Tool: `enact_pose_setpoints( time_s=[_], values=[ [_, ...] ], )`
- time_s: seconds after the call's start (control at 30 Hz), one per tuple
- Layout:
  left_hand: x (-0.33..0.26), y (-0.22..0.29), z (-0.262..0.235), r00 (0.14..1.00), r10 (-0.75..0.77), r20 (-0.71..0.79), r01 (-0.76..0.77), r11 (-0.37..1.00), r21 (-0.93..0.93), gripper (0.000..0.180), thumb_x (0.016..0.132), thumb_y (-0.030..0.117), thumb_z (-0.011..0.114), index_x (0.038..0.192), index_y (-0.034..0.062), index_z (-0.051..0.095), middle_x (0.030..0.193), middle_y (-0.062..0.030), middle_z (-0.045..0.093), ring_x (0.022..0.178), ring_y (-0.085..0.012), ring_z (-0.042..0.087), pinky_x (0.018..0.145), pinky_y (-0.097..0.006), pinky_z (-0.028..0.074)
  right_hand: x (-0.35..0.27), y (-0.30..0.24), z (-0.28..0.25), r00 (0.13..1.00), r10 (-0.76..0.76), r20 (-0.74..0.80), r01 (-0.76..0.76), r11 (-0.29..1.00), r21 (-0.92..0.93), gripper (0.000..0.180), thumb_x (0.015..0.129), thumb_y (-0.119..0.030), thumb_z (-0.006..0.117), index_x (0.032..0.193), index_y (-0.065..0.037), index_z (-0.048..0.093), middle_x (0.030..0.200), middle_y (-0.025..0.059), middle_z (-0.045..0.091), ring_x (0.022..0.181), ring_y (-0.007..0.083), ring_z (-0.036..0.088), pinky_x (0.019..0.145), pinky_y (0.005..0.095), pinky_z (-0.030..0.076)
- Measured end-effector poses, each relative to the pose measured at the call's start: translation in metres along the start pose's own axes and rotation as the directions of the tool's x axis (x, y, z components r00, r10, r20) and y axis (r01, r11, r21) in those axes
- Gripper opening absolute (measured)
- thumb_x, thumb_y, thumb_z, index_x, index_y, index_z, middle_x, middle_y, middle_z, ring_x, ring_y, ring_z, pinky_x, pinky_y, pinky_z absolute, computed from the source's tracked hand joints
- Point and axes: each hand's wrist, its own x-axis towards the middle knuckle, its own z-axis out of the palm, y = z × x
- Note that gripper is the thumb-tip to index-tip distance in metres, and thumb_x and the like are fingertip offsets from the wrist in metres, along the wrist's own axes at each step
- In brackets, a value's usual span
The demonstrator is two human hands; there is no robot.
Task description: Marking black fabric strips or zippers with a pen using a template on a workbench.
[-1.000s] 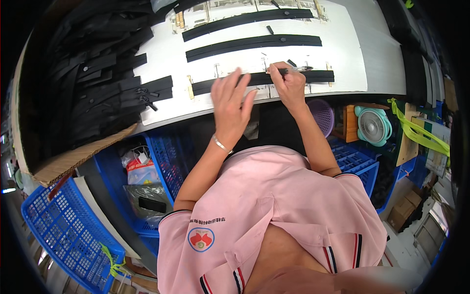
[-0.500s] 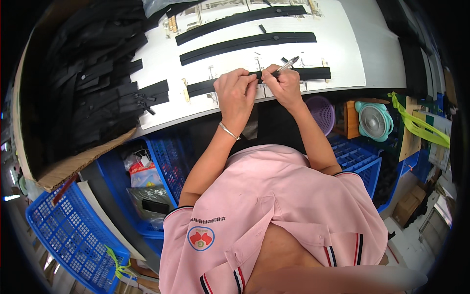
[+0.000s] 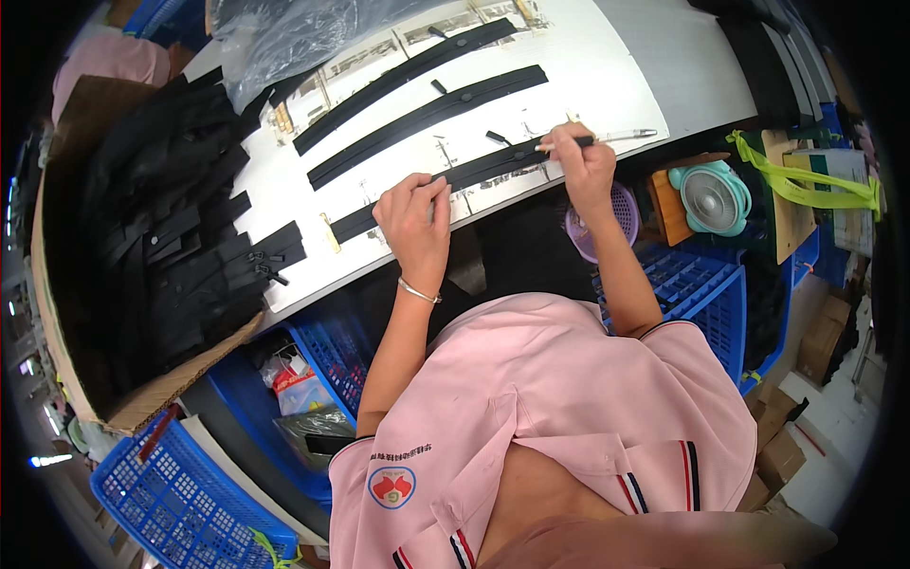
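Observation:
A black zipper strip (image 3: 502,165) lies across the white board (image 3: 588,81), nearest its front edge. My left hand (image 3: 414,223) rests on its left part, thumb and fingers closed against the tape. My right hand (image 3: 586,171) is closed around a pen (image 3: 621,137) with a clear barrel and dark grip, at the strip's right end. The pen lies nearly level, pointing across the strip. Whether the right fingers also pinch the tape I cannot tell. Beyond lie a second black zipper strip (image 3: 427,123) and a third black zipper strip (image 3: 403,83), roughly parallel.
At left, an open cardboard box (image 3: 142,417) holds a heap of black zippers (image 3: 161,228). Clear plastic (image 3: 303,43) lies behind it. Below the table stand blue crates (image 3: 190,493), a purple basket (image 3: 607,223) and a teal fan (image 3: 711,201).
My right hand has moved right along the nearest strip, and the pen has tipped from slanting upward to nearly level. My left hand stays on the strip. The whole view has shifted and turned.

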Motion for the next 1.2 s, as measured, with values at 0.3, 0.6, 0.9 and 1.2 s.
enact_pose_setpoints(
  time_s=[0.3, 0.6, 0.9, 1.2],
  values=[
    [0.002, 0.014, 0.013, 1.0, 0.02, 0.004, -0.02, 1.0, -0.024, 0.012, 0.084, 0.009, 0.079, 0.095, 0.01, 0.074, 0.106, -0.0027, 0.069, 0.099, -0.0244, 0.061, 0.091, -0.039, 0.042, 0.015, 0.037, -0.01, 0.998, 0.041, 0.044, -0.04, 0.998, -0.04, 0.018, 0.101, -0.01, 0.063, 0.091, 0.002, 0.072, 0.08, 0.004, 0.07, 0.071, 0.0067, 0.059, 0.065, 0.023, 0.047],
    [0.03, 0.061, 0.069, 0.977, 0.197, 0.084, -0.182, 0.971, -0.158, 0.016, 0.081, 0.008, 0.079, 0.097, 0.0088, 0.076, 0.105, -0.003, 0.071, 0.102, -0.0254, 0.061, 0.092, -0.039, 0.043, 0.014, 0.037, -0.005, 0.997, 0.029, 0.068, -0.024, 0.997, -0.069, 0.018, 0.099, -0.012, 0.065, 0.093, 0.003, 0.073, 0.08, 0.0064, 0.073, 0.068, 0.0098, 0.064, 0.062, 0.026, 0.05],
    [0.027, 0.06, 0.078, 0.983, 0.159, 0.096, -0.146, 0.98, -0.133, 0.015, 0.08, 0.009, 0.079, 0.094, 0.0099, 0.076, 0.104, -0.0017, 0.069, 0.103, -0.0248, 0.06, 0.092, -0.04, 0.041, 0.015, 0.042, -0.006, 0.994, -0.069, 0.086, 0.085, 0.978, -0.191, 0.016, 0.097, -0.014, 0.068, 0.093, 0.001, 0.073, 0.074, 0.0079, 0.071, 0.058, 0.0121, 0.061, 0.054, 0.0284, 0.046],
    [0.027, 0.058, 0.078, 0.983, 0.157, 0.091, -0.145, 0.981, -0.126, 0.015, 0.08, 0.009, 0.079, 0.094, 0.0099, 0.076, 0.103, -0.0011, 0.068, 0.103, -0.0247, 0.059, 0.092, -0.039, 0.041, 0.012, 0.042, -0.012, 0.992, -0.074, 0.102, 0.083, 0.992, -0.09, 0.018, 0.096, -0.012, 0.068, 0.085, 0.002, 0.072, 0.071, 0.0092, 0.07, 0.058, 0.0146, 0.063, 0.055, 0.0285, 0.047]
  ],
)
